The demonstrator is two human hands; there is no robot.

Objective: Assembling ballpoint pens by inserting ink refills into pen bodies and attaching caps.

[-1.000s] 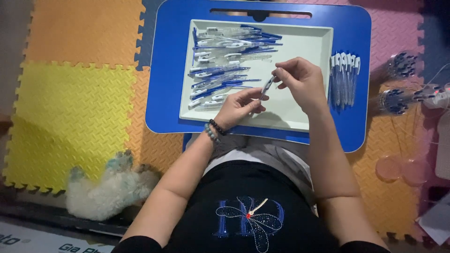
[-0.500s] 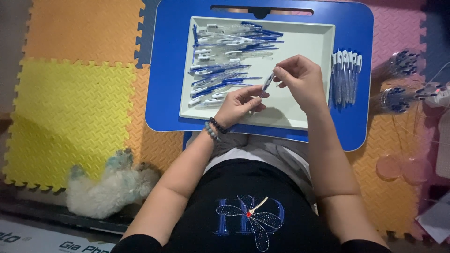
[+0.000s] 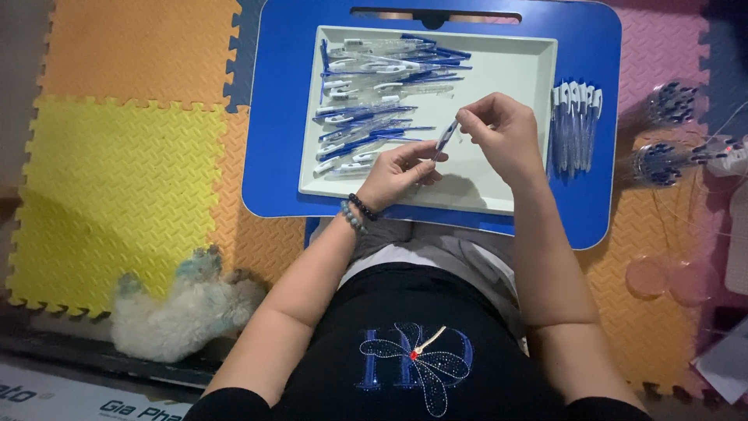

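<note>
Blue plastic is showing at both ends of the single pen (image 3: 446,139) that the two hands are sharing over the pale tray (image 3: 506,78). The left hand (image 3: 399,171) is curling its fingers and pinching the pen's lower end between thumb and fingertips. The right hand (image 3: 502,132) is closing thumb and forefinger on the upper end, the other fingers folding loosely. The pen is tilting, hanging just above the bare right half of the tray and touching nothing but the fingers.

The one tray is sitting on one blue table (image 3: 592,47), which is resting across the person's lap. A loose pile of pen parts (image 3: 382,93), clear barrels and blue pieces, is filling the tray's left half; they are overlapping too much to count. A neat row of finished pens (image 3: 575,125), about six, is lying on the table just beside the tray's right edge. Two clusters of pens standing on end (image 3: 662,132) are sitting on the foam floor mats (image 3: 117,156) to the right. One fluffy white dog (image 3: 183,308) is lying on the mats near the left elbow. One beaded bracelet (image 3: 354,212) is circling the left wrist.
</note>
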